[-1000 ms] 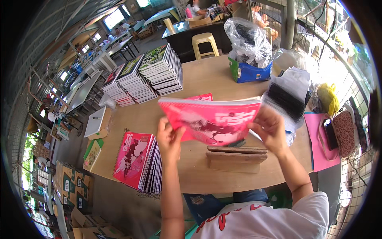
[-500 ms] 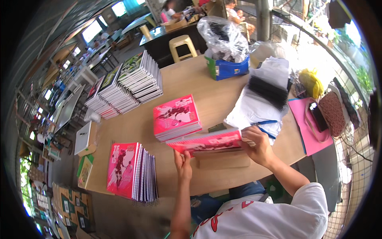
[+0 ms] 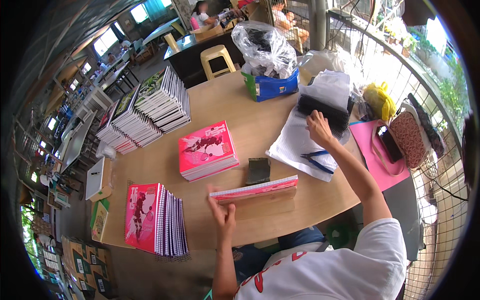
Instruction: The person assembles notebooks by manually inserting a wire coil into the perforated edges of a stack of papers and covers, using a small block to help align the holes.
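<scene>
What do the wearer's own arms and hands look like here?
The left hand and right hand are bare, with no gloves or wristwatch visible; the forearms are uncovered. The right sleeve is short and white, part of a white shirt with red markings.

**Dressed in white, red and blue**

The person wears a loose white T-shirt [image 3: 332, 265] with large, curling red print [image 3: 259, 281] across the front. The right sleeve [image 3: 384, 239] is short and wide, in the same white cloth. Below are blue trousers [image 3: 301, 237], probably denim, though little of them shows. Both hands [image 3: 224, 219] are bare.
</scene>
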`<state>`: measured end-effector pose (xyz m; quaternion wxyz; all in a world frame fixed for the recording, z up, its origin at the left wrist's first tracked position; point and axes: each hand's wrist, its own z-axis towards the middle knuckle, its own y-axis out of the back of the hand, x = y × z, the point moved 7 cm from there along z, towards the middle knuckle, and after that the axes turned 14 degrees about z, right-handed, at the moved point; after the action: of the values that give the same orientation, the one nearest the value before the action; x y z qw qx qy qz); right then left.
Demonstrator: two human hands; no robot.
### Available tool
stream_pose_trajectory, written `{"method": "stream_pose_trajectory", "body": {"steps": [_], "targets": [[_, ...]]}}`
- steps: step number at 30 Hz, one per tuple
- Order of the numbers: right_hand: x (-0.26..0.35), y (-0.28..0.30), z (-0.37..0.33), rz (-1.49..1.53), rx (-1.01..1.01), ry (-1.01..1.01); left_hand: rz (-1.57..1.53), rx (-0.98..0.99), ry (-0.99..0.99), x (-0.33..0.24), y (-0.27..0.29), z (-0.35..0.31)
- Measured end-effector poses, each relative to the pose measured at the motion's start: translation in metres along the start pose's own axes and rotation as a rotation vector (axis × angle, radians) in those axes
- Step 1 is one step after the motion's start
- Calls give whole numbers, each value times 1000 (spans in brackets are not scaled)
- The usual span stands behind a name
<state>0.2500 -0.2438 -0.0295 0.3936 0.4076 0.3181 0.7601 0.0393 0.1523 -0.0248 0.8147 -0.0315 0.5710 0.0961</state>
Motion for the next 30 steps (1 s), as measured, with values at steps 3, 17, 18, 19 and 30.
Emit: {"method": "stream_pose_trajectory", "body": {"steps": [3,17,18,19,30], "targets": [[45,44,0,349,-70,135,678,-360,-370,-109,-3,-6],[177,131,-80,869,161,217,938,28,-677,-137,-127,15],[181,129,-77,841,172,242,954,5,-674,-137,-126,16],[185,128,-75,814,183,267,958,3,-674,-137,-126,17],[182,117,-67,974,322,190,973,32,-624,-134,-128,23]]}}
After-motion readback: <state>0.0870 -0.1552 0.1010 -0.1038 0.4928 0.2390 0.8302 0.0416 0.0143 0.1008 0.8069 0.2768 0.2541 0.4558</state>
